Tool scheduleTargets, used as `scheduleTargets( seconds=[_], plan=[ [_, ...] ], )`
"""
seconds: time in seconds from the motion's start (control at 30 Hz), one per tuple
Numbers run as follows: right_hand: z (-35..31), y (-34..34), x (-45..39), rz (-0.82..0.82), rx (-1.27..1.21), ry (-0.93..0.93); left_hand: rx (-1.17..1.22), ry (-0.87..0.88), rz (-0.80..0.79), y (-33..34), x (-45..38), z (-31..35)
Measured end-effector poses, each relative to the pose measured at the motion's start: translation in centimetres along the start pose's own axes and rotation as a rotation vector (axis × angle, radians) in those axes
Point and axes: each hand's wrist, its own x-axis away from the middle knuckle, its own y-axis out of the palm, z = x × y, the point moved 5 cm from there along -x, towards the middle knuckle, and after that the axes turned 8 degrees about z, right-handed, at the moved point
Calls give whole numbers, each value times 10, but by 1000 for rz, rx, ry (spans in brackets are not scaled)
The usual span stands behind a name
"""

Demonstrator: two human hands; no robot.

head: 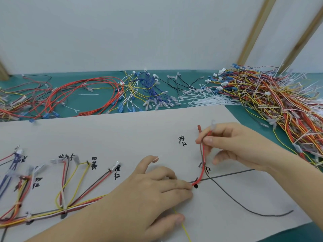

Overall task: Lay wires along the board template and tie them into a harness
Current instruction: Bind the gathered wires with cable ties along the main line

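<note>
We pinched a red wire [202, 165] between the thumb and forefinger of our right hand [241, 145], near its clear-sleeved tip, above the board template [122, 137]. Our left hand [157, 189] pressed the same wire's lower bend with curled fingertips onto a black dot [196, 186] where the drawn lines cross. Left of that grip ran the laid harness bundle [52, 210], tied in places. A yellow wire [185, 229] emerged below our left hand. Beyond our right hand lay white cable ties [206, 100]; to its right sat a tangled wire heap [279, 102].
</note>
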Motion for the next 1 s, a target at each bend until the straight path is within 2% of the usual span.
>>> scheduleTargets(
  seconds=[0.13, 0.3, 0.47, 0.6, 0.67, 0.83, 1.0],
  plan=[
    [-6, 5, -22, 47, 127, -29, 21, -7, -3, 0, -1, -1],
    [-14, 14, -37, -57, 425, -88, 25, -8, -5, 1, 0, -1],
    [-23, 29, -44, -49, 1112, -424, 7, -10, -26, 0, 0, -1],
    [-19, 30, -46, -2, 1333, -501, 20, -16, -32, 0, -1, -1],
    [-18, 30, -45, 32, 1344, -552, 29, -23, -39, 0, -1, -1],
    [-25, 20, -42, 168, 956, -524, 54, -37, -43, -2, -1, -1],
    [-16, 36, -54, 118, 1104, -504, 65, -41, -40, -2, -1, -1]
  ],
)
